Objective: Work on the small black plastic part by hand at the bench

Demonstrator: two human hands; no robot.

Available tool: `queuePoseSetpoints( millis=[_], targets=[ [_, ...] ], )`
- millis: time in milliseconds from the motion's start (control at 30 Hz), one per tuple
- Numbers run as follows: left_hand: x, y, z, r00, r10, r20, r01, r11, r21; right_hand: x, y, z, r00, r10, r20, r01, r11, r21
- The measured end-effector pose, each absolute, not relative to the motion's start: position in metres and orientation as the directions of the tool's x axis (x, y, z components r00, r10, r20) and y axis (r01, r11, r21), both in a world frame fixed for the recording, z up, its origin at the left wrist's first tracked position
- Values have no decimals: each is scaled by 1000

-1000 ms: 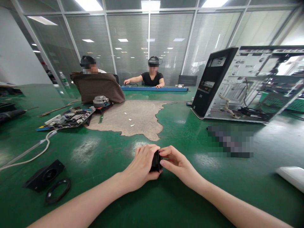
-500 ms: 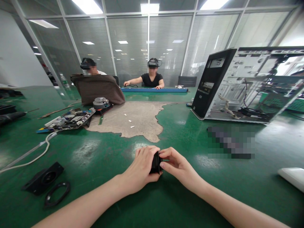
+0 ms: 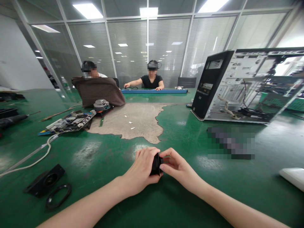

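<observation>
My left hand (image 3: 142,169) and my right hand (image 3: 175,166) meet over the green table (image 3: 185,202) near its front middle. Between them sits a small black part (image 3: 156,164), mostly hidden by the fingers. The left hand's fingers curl round its left side. On its right side the right hand pinches it with thumb and fingers. What kind of part it is I cannot make out.
A black speaker (image 3: 44,180) and a black ring (image 3: 58,196) lie at front left, with a white cable (image 3: 35,155) behind. A circuit board (image 3: 68,122) lies further back. An open computer case (image 3: 249,85) stands right. Two people sit at the far side.
Both hands stay on the black part with only slight finger shifts. The view has tilted a little.
</observation>
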State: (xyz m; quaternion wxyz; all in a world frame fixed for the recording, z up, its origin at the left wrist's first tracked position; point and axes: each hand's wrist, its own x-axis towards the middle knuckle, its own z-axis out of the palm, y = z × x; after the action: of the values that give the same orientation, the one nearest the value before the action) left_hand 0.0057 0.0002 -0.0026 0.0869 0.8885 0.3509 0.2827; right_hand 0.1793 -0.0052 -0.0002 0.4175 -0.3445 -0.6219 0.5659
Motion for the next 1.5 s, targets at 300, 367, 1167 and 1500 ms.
queuePoseSetpoints(
  millis=[300, 367, 1167, 1500],
  targets=[
    [5, 1, -2, 601, 664, 445, 566, -746, 350, 182, -6, -3, -446, 876, 185, -86, 164, -983],
    [5, 0, -2, 597, 669, 443, 569, -742, 354, 181, -6, -2, -410, 893, 184, -72, 169, -983],
    [6, 1, -3, 589, 679, 439, 584, -733, 349, 181, -6, -3, -458, 872, 172, -80, 152, -985],
    [6, 1, -2, 589, 690, 421, 593, -723, 354, 180, -5, -1, -462, 877, 136, -49, 128, -991]
  ],
)
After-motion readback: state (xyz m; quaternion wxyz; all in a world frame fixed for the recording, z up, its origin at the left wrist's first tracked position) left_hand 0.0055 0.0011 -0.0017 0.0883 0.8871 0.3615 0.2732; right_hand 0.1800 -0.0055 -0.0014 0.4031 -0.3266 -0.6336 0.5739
